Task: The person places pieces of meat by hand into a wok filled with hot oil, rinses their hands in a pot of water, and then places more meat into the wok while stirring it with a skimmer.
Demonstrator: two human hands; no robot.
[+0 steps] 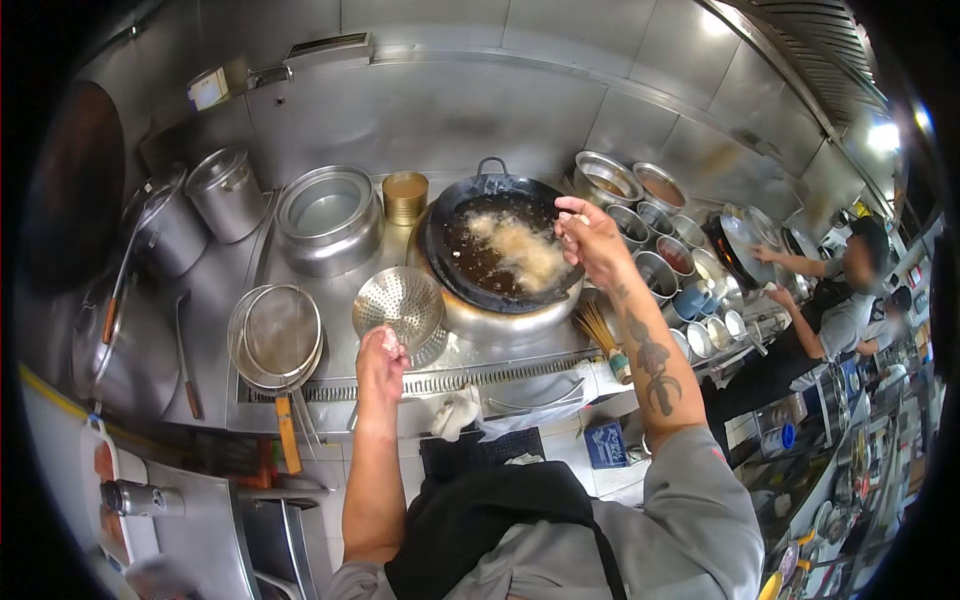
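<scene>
A black wok (pixel 440 250) of dark oil sits on the burner, with pale, coated food (pixel 515 250) bubbling in it. Over the wok's right rim is my right hand (pixel 597 245), its fingers pinched around a small whitish piece of food. My left hand (pixel 380 368) is closed around pale, raw-looking pieces (pixel 389 340) whose kind I cannot make out. Just beyond that hand lies a perforated metal strainer ladle (pixel 400 300), left of the wok and partly hidden by the fingers.
Wire-mesh strainers (pixel 277 335) lie at the left, in front of a big metal pot (pixel 328 225). A tin can (pixel 405 198) stands behind. Right of the wok are a bamboo brush (pixel 598 325) and several metal containers (pixel 655 270). Another person (pixel 835 300) works farther right.
</scene>
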